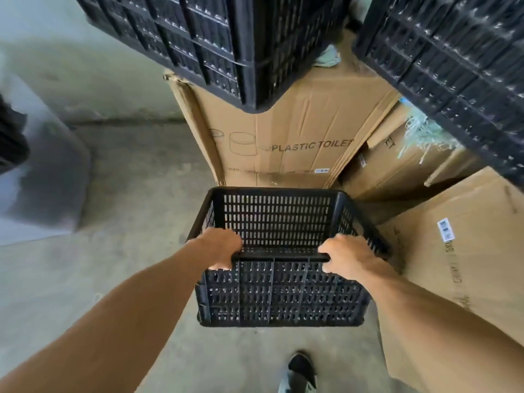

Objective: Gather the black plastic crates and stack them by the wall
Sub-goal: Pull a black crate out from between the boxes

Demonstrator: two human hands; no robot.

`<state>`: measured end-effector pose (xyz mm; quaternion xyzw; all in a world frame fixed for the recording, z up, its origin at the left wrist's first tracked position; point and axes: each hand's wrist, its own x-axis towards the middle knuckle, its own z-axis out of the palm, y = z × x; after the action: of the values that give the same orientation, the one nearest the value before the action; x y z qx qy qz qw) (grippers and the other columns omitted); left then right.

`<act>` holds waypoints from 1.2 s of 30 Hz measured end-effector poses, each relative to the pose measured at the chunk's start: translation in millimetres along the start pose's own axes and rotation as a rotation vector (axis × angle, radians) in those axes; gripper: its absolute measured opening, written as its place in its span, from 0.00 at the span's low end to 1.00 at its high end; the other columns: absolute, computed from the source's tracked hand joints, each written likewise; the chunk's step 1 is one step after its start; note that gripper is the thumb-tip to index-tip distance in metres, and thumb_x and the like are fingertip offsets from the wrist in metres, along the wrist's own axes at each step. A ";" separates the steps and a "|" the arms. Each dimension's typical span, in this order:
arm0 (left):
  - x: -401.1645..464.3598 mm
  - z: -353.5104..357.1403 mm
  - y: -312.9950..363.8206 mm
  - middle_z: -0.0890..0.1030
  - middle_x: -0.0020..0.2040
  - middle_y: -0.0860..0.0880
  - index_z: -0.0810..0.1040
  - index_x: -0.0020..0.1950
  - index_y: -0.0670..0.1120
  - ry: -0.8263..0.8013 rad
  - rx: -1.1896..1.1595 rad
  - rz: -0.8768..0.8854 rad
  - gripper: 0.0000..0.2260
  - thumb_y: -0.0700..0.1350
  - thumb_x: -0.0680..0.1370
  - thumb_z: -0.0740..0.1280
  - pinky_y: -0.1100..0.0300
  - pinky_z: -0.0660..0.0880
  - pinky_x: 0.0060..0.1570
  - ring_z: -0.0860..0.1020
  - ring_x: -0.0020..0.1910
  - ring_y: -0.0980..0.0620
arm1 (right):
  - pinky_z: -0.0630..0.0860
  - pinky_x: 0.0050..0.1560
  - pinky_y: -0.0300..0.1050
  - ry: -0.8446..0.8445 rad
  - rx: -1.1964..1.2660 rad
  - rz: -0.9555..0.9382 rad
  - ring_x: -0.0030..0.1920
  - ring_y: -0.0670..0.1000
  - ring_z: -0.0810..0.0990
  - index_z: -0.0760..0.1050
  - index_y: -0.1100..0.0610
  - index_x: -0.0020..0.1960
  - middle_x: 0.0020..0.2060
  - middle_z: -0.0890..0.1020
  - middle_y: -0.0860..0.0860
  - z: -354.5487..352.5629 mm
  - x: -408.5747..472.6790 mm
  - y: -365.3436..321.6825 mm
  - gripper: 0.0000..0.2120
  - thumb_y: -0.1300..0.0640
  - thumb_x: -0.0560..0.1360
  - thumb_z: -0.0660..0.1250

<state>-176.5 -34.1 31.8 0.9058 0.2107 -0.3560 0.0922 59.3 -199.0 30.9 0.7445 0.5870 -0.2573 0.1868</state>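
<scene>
A person is holding a black crate (279, 290) with both hands, up off the grey floor (136, 199). The left hand (219, 248) is gripping the near rim close to its left corner. Its fingers (236, 245) are curling over the rim and into the crate. The right hand (347, 258) is gripping the same rim close to the right corner, and its fingers (326, 248) are wrapping over the edge too. Both hands are closed tight on the rim.

The crate is sitting open side up and looks empty. Just past the fingers, a big cardboard box (292, 137) with the words "PLASTIC TOILET" is standing behind the crate. More brown boxes (465, 245) are sitting to the right of the right hand.

High above the fingers, two more black crates (181, 38) (453, 66) are resting on top of the boxes. Below the crate, a shoe (302, 370) is showing on the floor.
</scene>
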 end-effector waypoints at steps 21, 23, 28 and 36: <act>-107.8 263.7 -53.9 0.81 0.58 0.46 0.79 0.59 0.44 0.042 0.204 -0.189 0.12 0.36 0.77 0.65 0.51 0.75 0.51 0.80 0.57 0.45 | 0.65 0.40 0.45 0.139 -0.118 -0.032 0.50 0.57 0.81 0.77 0.48 0.53 0.46 0.81 0.51 174.7 4.3 -240.3 0.08 0.57 0.76 0.65; -100.2 266.8 -56.1 0.80 0.59 0.46 0.78 0.60 0.44 0.030 0.203 -0.204 0.12 0.36 0.78 0.65 0.51 0.75 0.51 0.80 0.57 0.45 | 0.66 0.40 0.46 0.135 -0.111 -0.032 0.50 0.58 0.81 0.78 0.48 0.52 0.46 0.81 0.52 178.1 13.9 -239.7 0.07 0.56 0.76 0.65; -90.2 277.5 -52.8 0.80 0.58 0.45 0.77 0.61 0.44 -0.069 0.194 -0.191 0.12 0.36 0.79 0.64 0.51 0.75 0.50 0.80 0.56 0.43 | 0.67 0.40 0.46 0.090 -0.126 0.034 0.49 0.57 0.81 0.80 0.47 0.53 0.45 0.81 0.50 195.0 23.1 -238.5 0.10 0.58 0.74 0.68; -94.5 283.3 -59.0 0.80 0.56 0.45 0.77 0.61 0.44 -0.113 0.117 -0.178 0.11 0.42 0.79 0.65 0.54 0.71 0.43 0.80 0.54 0.45 | 0.68 0.41 0.46 -0.038 -0.075 0.032 0.49 0.56 0.80 0.78 0.49 0.53 0.48 0.81 0.51 184.4 21.0 -236.9 0.08 0.55 0.74 0.67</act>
<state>-436.7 -101.0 -111.3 0.8659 0.2636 -0.4247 0.0189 -197.0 -232.6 -123.2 0.7413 0.5806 -0.2464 0.2298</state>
